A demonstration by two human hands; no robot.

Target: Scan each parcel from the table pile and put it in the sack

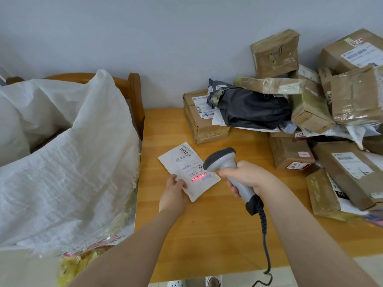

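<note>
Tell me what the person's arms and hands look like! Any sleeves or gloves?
The left arm and right arm are bare as far as the picture shows: no sleeves. The left hand and right hand wear no gloves, and I see no watch, bracelet or rings.

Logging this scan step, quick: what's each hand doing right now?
Left hand: pinches the near edge of the white flat parcel.
Right hand: grips the barcode scanner, its red beam on the parcel's label.

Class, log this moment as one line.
step: scanning | left hand holds white parcel | right hand grips scanner | red beam on label | sack: open
</note>
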